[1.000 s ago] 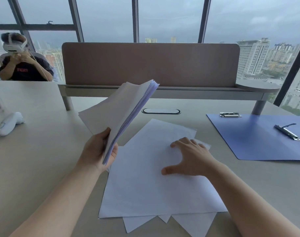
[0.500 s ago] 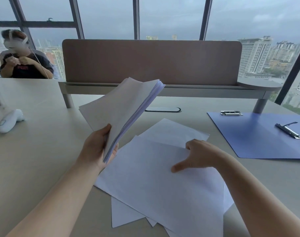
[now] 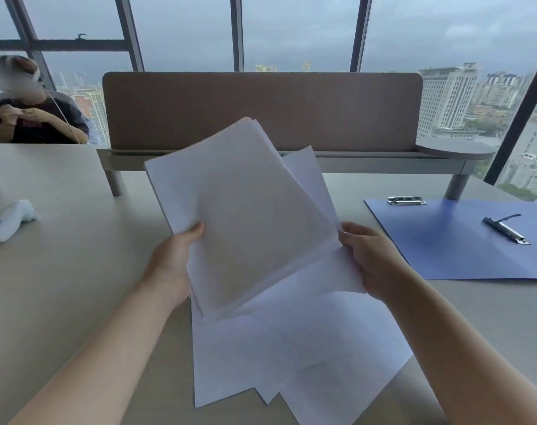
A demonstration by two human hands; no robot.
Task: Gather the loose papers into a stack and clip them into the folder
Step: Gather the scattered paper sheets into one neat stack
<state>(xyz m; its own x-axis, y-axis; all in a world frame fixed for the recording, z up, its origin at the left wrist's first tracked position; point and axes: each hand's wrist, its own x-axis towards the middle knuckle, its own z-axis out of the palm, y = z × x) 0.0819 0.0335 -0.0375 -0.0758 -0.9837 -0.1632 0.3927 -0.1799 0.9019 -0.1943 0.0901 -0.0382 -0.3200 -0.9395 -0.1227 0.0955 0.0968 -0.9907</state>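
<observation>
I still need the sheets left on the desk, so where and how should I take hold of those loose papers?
Probably take the loose papers at their right edge, coming from the right with the right hand, thumb on top. They lie flat and fanned, and that edge seems to reach the desk's near edge, so fingers could slip under. The left hand already holds the stack.

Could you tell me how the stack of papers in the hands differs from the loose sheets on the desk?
The held stack is lifted and tilted, gripped by the left hand and right hand; the loose sheets lie flat on the desk. The held stack's edges are roughly aligned; the loose sheets are fanned at differing angles. Both are plain white paper.
</observation>
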